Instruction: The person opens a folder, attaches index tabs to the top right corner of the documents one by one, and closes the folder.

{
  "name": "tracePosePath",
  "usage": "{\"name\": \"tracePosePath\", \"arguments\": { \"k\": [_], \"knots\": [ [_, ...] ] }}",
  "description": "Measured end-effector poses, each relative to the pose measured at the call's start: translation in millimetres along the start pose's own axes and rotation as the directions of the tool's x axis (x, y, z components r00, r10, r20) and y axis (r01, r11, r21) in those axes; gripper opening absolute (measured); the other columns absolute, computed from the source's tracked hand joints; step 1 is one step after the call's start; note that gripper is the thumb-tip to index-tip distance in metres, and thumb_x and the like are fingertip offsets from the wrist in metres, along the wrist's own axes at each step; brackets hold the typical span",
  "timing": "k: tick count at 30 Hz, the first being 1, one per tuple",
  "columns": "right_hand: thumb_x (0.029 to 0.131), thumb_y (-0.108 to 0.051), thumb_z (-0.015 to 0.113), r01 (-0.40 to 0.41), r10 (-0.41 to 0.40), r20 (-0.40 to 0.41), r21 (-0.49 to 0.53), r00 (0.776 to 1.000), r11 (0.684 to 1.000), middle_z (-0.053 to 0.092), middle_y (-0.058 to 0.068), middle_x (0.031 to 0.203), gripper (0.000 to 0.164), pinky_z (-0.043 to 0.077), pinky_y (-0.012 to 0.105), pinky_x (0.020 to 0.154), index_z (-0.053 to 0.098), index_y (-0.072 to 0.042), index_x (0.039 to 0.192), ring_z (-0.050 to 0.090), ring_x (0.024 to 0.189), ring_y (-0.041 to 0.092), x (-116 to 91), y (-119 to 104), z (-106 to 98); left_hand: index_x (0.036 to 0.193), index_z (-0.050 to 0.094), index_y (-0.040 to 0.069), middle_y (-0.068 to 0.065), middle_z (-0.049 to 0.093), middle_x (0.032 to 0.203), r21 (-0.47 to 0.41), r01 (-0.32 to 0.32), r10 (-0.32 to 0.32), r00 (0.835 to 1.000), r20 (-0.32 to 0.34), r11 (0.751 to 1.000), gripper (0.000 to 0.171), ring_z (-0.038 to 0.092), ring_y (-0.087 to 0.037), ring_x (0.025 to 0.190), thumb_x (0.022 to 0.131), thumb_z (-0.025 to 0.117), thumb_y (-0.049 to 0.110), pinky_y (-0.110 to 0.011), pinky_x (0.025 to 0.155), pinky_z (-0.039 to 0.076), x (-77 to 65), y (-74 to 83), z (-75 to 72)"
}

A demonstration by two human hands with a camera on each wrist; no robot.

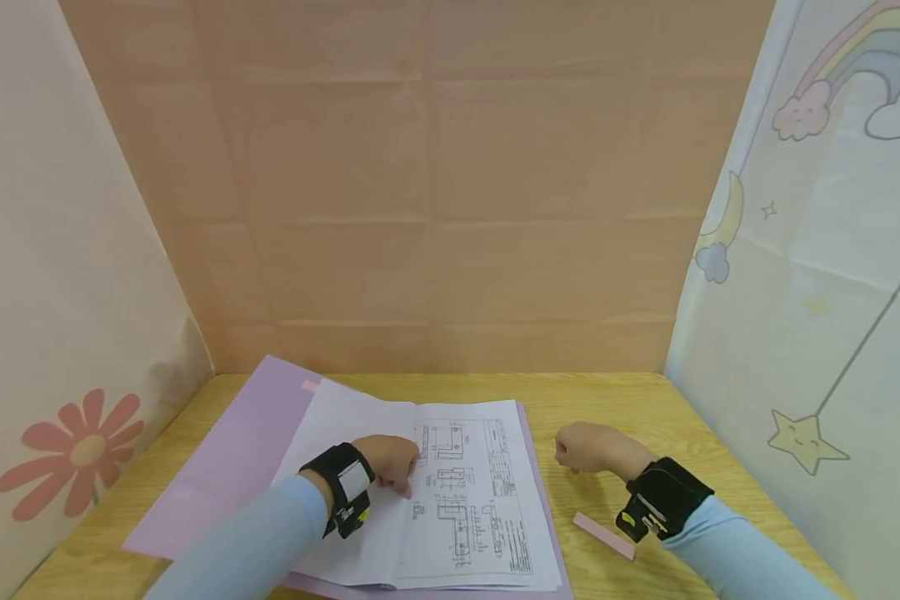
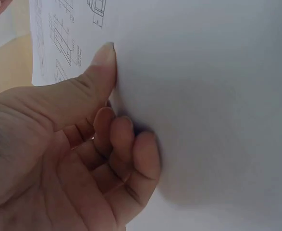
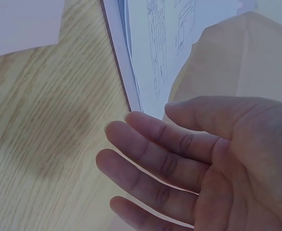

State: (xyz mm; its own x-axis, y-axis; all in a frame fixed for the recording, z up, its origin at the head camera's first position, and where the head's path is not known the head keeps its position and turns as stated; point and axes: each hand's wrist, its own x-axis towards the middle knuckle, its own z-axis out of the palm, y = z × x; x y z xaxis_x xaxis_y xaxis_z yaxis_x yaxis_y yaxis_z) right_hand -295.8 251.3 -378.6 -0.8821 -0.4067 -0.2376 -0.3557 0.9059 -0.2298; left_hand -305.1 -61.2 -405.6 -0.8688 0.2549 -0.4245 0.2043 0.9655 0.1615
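A lilac folder lies spread on the table with a stack of white sheets in it. The right-hand page carries printed technical drawings, while the page on the left is blank. My left hand is over the paper beside the middle fold, fingers curled and fingertips right at the page. In the left wrist view the thumb lies along the paper's edge of print, and the curled fingers touch white paper. My right hand hovers right of the folder, fingers loosely bent, holding nothing.
A short pink strip lies on the wooden table below the right hand. Papered walls stand behind and at both sides. A small pink tab shows near the folder's upper edge.
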Motion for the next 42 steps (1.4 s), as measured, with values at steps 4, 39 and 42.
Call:
{"name": "tracePosePath", "arguments": {
  "k": [4,39,42],
  "knots": [
    [0.094,-0.009,0.056,-0.009,0.009,0.001,0.002,1.000,1.000,0.056,0.002,0.070,0.014,0.042,0.036,0.063,0.061,-0.006,0.081,0.050,0.065,0.017,1,0,0,0.078,0.057,0.012,-0.001,0.056,0.073,-0.011,-0.009,0.009,1.000,-0.007,1.000,0.026,0.051,-0.015,0.058,0.077,0.082,0.020,-0.024,0.054,0.040,1.2,-1.3,-0.1],
    [0.093,-0.008,0.057,-0.014,0.014,-0.004,0.032,1.000,0.999,0.062,0.005,0.075,0.011,0.046,0.035,0.065,0.066,-0.003,0.089,0.054,0.066,0.017,1,3,-5,0.084,0.059,0.011,-0.002,0.055,0.076,0.032,-0.041,0.042,0.999,-0.021,0.999,0.013,0.050,-0.017,0.065,0.087,0.071,0.017,-0.028,0.058,0.036,-2.7,5.3,-18.5],
    [0.094,-0.009,0.057,-0.022,0.022,0.003,0.038,1.000,0.999,0.063,0.005,0.076,0.011,0.046,0.035,0.066,0.066,-0.003,0.089,0.055,0.067,0.017,2,2,-4,0.087,0.060,0.009,-0.005,0.057,0.080,0.049,0.001,-0.001,1.000,-0.011,0.999,0.008,0.052,-0.018,0.064,0.090,0.065,0.014,-0.027,0.055,0.036,3.4,3.8,-11.3]
  ]
}}
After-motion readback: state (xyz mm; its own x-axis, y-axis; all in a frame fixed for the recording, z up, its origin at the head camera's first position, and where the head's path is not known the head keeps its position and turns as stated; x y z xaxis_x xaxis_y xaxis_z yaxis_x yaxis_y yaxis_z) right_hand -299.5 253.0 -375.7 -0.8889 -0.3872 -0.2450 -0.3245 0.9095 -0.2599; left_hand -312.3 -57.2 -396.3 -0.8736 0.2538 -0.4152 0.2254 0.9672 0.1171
